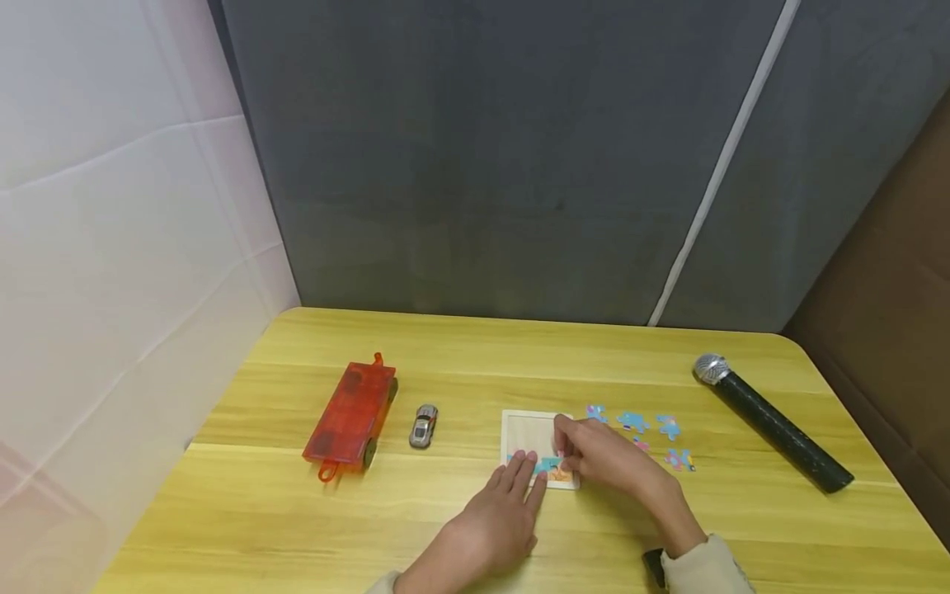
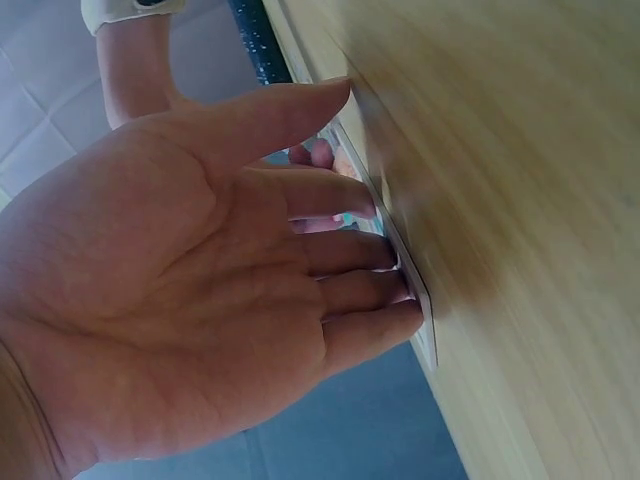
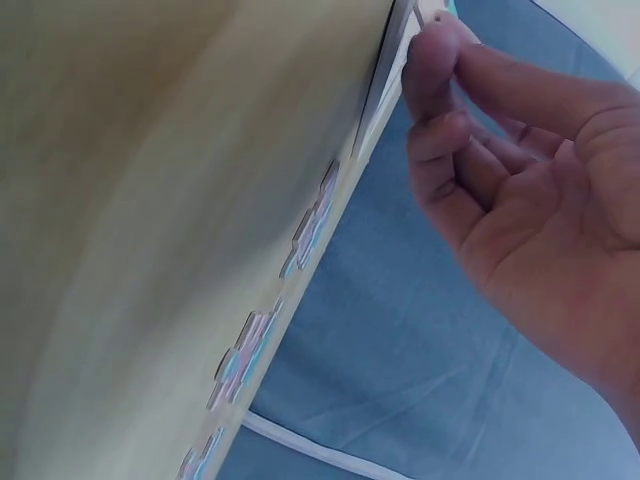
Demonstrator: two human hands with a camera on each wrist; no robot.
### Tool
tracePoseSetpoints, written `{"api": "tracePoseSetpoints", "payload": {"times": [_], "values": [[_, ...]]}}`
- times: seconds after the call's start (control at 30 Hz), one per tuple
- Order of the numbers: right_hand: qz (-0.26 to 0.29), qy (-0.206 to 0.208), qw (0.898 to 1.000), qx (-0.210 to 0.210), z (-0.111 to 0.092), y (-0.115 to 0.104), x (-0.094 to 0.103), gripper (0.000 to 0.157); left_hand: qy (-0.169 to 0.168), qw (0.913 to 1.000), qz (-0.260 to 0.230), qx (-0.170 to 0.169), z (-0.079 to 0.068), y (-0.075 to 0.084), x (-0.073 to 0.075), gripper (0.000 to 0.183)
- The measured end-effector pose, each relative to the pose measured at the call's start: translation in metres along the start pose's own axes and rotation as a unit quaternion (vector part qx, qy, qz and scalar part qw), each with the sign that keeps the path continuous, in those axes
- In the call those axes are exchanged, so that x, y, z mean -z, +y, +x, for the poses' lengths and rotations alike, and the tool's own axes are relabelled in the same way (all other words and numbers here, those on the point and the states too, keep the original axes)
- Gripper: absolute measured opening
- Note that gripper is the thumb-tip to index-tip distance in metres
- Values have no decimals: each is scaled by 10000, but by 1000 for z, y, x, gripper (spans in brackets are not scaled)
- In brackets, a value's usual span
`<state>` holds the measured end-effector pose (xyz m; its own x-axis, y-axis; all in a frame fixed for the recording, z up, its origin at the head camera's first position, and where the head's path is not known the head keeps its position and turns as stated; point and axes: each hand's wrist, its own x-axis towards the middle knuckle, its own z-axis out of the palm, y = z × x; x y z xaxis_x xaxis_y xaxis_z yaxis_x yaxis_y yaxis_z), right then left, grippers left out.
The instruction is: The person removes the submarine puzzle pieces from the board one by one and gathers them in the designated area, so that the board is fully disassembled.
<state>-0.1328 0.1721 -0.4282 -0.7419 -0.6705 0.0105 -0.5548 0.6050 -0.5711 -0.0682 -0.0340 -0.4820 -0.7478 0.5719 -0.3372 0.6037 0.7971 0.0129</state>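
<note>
Left hand [image 1: 497,518] is closest, fingers pretty straight on the near part of the puzzle tray [image 1: 529,432]; right hand [image 1: 604,454] pinches a little piece [image 1: 562,453] at its right side. Probably light, stiff, fiddly-thin; I'd grab it by the edges.

Reaches in from the lower edge of the head view with left forearm [image 1: 436,559] and right forearm [image 1: 671,505]. Holds the left hand [image 1: 496,520] palm down, with fingers [image 2: 360,290] nearly straight and left thumb [image 2: 285,115] apart from them. Angles the right hand [image 1: 607,452] inward, pinching between right thumb [image 3: 535,92] and forefinger [image 3: 432,58], and curling the remaining fingers.
</note>
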Motion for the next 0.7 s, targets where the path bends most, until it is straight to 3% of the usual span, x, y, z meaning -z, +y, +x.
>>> {"api": "tracePoseSetpoints", "payload": {"times": [0.2,0.33,0.57,0.7], "values": [[274,-31,9996,73,0,5,1,27,-80,9999,141,-4,4,-1,-4,79],[888,-167,9959,-26,-4,7,10,21,-72,9999,100,-30,6,-2,-6,80],[1786,-674,9785,-779,-34,26,46,14,136,9975,690,58,8,0,-14,78],[2194,-1049,9618,-1260,-60,49,64,12,194,9966,803,60,8,1,-14,79]]}}
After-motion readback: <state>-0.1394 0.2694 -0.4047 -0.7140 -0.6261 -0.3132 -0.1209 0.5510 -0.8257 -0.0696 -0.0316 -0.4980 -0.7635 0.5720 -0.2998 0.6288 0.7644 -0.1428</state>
